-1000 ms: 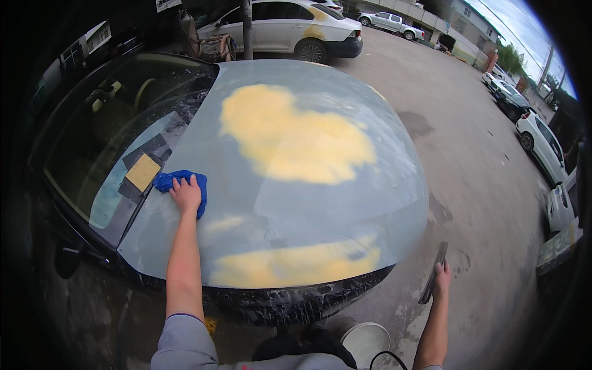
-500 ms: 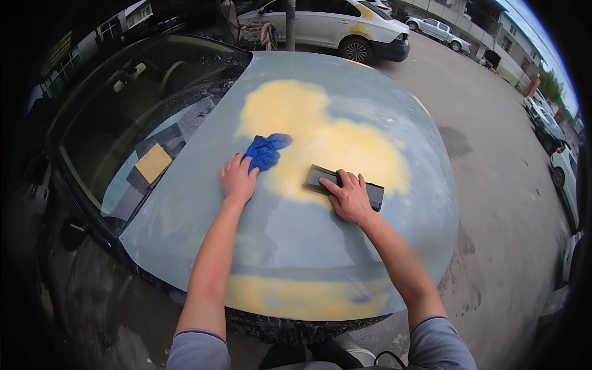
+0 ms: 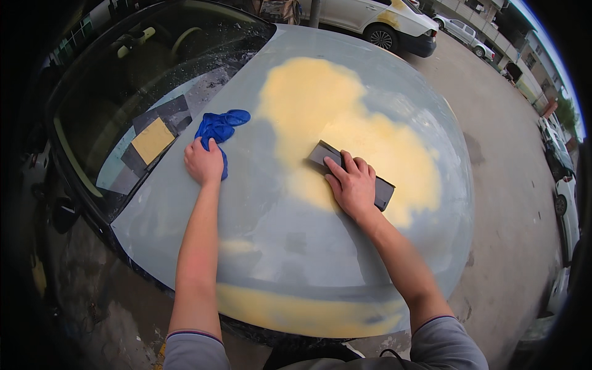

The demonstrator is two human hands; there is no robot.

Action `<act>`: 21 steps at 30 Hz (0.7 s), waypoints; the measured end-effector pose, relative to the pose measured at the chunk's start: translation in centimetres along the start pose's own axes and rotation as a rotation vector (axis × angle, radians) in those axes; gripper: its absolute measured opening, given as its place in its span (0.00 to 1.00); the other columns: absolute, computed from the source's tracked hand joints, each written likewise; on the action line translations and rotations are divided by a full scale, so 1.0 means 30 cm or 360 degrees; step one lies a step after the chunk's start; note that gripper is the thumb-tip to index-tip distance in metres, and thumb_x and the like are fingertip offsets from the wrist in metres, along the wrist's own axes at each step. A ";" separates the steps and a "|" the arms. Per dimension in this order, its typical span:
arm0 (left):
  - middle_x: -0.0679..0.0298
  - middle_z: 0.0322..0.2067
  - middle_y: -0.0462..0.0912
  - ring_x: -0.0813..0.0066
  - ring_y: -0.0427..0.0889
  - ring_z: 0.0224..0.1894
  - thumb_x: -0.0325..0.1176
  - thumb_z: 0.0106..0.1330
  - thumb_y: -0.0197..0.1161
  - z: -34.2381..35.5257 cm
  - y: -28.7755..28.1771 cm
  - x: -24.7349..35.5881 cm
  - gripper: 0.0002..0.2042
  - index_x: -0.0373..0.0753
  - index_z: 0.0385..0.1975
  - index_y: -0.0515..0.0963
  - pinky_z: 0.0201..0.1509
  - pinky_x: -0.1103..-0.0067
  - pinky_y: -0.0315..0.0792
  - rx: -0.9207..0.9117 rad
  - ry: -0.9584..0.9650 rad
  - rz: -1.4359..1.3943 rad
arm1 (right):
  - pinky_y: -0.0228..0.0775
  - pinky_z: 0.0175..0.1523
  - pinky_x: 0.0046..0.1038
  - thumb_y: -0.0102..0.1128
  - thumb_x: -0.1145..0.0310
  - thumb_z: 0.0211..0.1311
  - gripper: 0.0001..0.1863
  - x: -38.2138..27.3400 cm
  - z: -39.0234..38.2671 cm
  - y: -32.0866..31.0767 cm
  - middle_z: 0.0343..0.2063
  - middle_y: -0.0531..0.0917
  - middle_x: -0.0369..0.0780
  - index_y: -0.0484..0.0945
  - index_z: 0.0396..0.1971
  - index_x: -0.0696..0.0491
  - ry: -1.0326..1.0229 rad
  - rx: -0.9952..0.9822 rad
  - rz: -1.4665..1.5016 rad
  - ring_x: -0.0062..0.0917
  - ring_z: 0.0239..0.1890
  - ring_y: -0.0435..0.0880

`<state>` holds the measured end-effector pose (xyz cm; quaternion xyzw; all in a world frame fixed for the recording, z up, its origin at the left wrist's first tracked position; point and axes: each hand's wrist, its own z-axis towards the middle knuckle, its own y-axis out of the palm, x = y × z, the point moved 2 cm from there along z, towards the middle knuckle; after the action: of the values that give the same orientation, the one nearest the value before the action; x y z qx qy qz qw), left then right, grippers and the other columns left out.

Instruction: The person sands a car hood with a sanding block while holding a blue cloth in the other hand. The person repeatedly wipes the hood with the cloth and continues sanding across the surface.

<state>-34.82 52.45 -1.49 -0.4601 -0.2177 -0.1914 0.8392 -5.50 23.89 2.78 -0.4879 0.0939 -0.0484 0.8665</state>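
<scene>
Dark block (image 3: 384,193) beneath the right hand (image 3: 356,190), on yellow patch (image 3: 361,132).

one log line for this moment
left hand: holding crumpled blue cloth; right hand: holding dark rectangular block; surface: grey car hood, yellow patches

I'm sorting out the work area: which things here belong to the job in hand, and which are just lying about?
In use:
blue cloth, in the left hand
dark block, in the right hand
grey, yellow-patched hood, below both

Apparently just there:
yellow sheet and dark sheets on the windshield
white car, parked beyond
</scene>
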 end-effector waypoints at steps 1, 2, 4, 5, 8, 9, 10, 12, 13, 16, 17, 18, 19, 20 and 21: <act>0.56 0.66 0.83 0.50 0.80 0.68 0.51 0.74 0.70 -0.013 0.001 -0.003 0.25 0.43 0.64 0.85 0.74 0.58 0.74 0.0010 0.0034 0.0004 | 0.69 0.71 0.54 0.74 0.57 0.69 0.25 -0.038 -0.084 -0.022 0.68 0.82 0.42 0.87 0.66 0.35 -0.0093 0.0004 0.0024 0.43 0.64 0.81; 0.56 0.66 0.83 0.50 0.80 0.69 0.53 0.74 0.70 -0.008 -0.009 0.007 0.26 0.44 0.65 0.84 0.74 0.58 0.74 0.0043 0.0067 0.0001 | 0.69 0.71 0.56 0.76 0.59 0.66 0.26 -0.061 -0.117 -0.038 0.66 0.82 0.43 0.88 0.65 0.35 -0.0199 0.0030 0.0049 0.44 0.63 0.80; 0.54 0.67 0.82 0.48 0.79 0.70 0.53 0.71 0.71 0.000 -0.010 0.035 0.29 0.44 0.67 0.83 0.75 0.58 0.73 -0.0028 0.0103 -0.0144 | 0.70 0.70 0.55 0.75 0.57 0.66 0.25 -0.033 0.001 -0.021 0.65 0.82 0.42 0.88 0.64 0.35 -0.0237 0.0048 0.0025 0.43 0.63 0.81; 0.54 0.68 0.82 0.48 0.79 0.71 0.52 0.70 0.71 0.008 -0.013 0.043 0.29 0.44 0.67 0.82 0.75 0.57 0.72 -0.0048 0.0154 -0.0195 | 0.70 0.71 0.53 0.72 0.55 0.70 0.24 -0.014 0.109 0.010 0.67 0.82 0.42 0.88 0.65 0.35 -0.0120 -0.0059 0.0073 0.43 0.66 0.81; 0.48 0.71 0.79 0.45 0.76 0.73 0.49 0.68 0.72 0.017 0.021 0.066 0.31 0.47 0.70 0.81 0.77 0.56 0.70 -0.0155 0.0341 -0.0310 | 0.72 0.68 0.49 0.67 0.53 0.77 0.22 0.050 0.448 0.114 0.67 0.83 0.41 0.88 0.67 0.35 0.0193 -0.0224 0.0016 0.43 0.67 0.80; 0.46 0.72 0.78 0.44 0.76 0.74 0.48 0.68 0.72 0.013 0.021 0.065 0.31 0.47 0.71 0.80 0.78 0.55 0.70 -0.0185 0.0451 -0.0340 | 0.72 0.68 0.49 0.67 0.53 0.77 0.22 0.035 0.451 0.117 0.67 0.84 0.40 0.88 0.67 0.35 0.0198 -0.0187 -0.0018 0.44 0.67 0.81; 0.45 0.73 0.77 0.43 0.75 0.75 0.48 0.67 0.72 0.008 0.011 0.036 0.32 0.48 0.72 0.80 0.78 0.55 0.70 -0.0241 0.0568 -0.0339 | 0.72 0.68 0.49 0.67 0.53 0.77 0.22 -0.005 0.431 0.137 0.67 0.84 0.40 0.88 0.68 0.35 0.0223 -0.0174 -0.0025 0.44 0.67 0.81; 0.40 0.75 0.74 0.38 0.73 0.76 0.47 0.69 0.73 -0.001 -0.012 -0.015 0.32 0.48 0.74 0.78 0.80 0.52 0.67 -0.0358 0.0773 -0.0454 | 0.73 0.67 0.48 0.67 0.53 0.77 0.22 -0.061 0.314 0.133 0.67 0.83 0.41 0.88 0.67 0.35 0.0134 -0.0115 0.0004 0.45 0.66 0.81; 0.39 0.75 0.74 0.37 0.72 0.76 0.47 0.70 0.73 0.002 -0.035 -0.043 0.32 0.48 0.74 0.78 0.80 0.52 0.67 -0.0378 0.0842 -0.0456 | 0.73 0.68 0.49 0.69 0.53 0.75 0.23 -0.119 0.197 0.095 0.68 0.83 0.42 0.88 0.67 0.36 -0.0005 -0.0090 0.0044 0.45 0.66 0.81; 0.38 0.75 0.74 0.35 0.72 0.76 0.48 0.71 0.73 -0.004 -0.058 -0.063 0.32 0.46 0.74 0.78 0.81 0.51 0.67 -0.0374 0.0844 -0.0414 | 0.73 0.65 0.47 0.79 0.60 0.63 0.27 -0.211 -0.083 -0.009 0.70 0.80 0.41 0.89 0.64 0.36 -0.0287 -0.0015 0.0078 0.40 0.62 0.81; 0.37 0.74 0.74 0.34 0.72 0.76 0.48 0.71 0.73 -0.009 -0.059 -0.053 0.32 0.45 0.74 0.78 0.81 0.51 0.67 -0.0353 0.0807 -0.0395 | 0.73 0.64 0.47 0.78 0.59 0.64 0.27 -0.205 -0.059 -0.001 0.68 0.81 0.41 0.89 0.64 0.36 -0.0311 -0.0027 0.0081 0.40 0.62 0.81; 0.37 0.74 0.74 0.34 0.72 0.76 0.48 0.71 0.73 -0.014 -0.066 -0.055 0.32 0.45 0.73 0.78 0.80 0.52 0.68 -0.0354 0.0800 -0.0397 | 0.74 0.64 0.47 0.78 0.59 0.64 0.26 -0.199 -0.013 0.017 0.67 0.82 0.40 0.89 0.64 0.37 -0.0339 -0.0042 0.0089 0.41 0.61 0.82; 0.37 0.73 0.75 0.34 0.73 0.76 0.48 0.71 0.73 -0.017 -0.070 -0.038 0.32 0.44 0.73 0.78 0.80 0.52 0.68 -0.0351 0.0810 -0.0412 | 0.74 0.63 0.47 0.76 0.59 0.66 0.25 -0.167 0.080 0.050 0.65 0.82 0.39 0.88 0.64 0.37 -0.0288 -0.0010 0.0054 0.41 0.61 0.82; 0.37 0.73 0.76 0.34 0.73 0.75 0.48 0.71 0.73 -0.010 -0.063 -0.017 0.32 0.43 0.73 0.79 0.80 0.52 0.69 -0.0340 0.0825 -0.0426 | 0.74 0.62 0.47 0.74 0.58 0.67 0.24 -0.124 0.209 0.104 0.63 0.83 0.38 0.88 0.64 0.37 -0.0239 0.0032 0.0022 0.41 0.60 0.82; 0.37 0.72 0.76 0.34 0.74 0.75 0.47 0.71 0.73 -0.004 -0.056 0.014 0.31 0.43 0.72 0.79 0.79 0.52 0.69 -0.0330 0.0838 -0.0452 | 0.74 0.61 0.47 0.73 0.58 0.69 0.23 -0.077 0.344 0.154 0.60 0.83 0.37 0.88 0.64 0.36 -0.0165 0.0018 -0.0007 0.41 0.59 0.83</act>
<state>-35.32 51.45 -0.14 -0.4427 -0.0343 -0.4405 0.7803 -5.62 35.33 4.33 -0.4851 0.0476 -0.0255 0.8728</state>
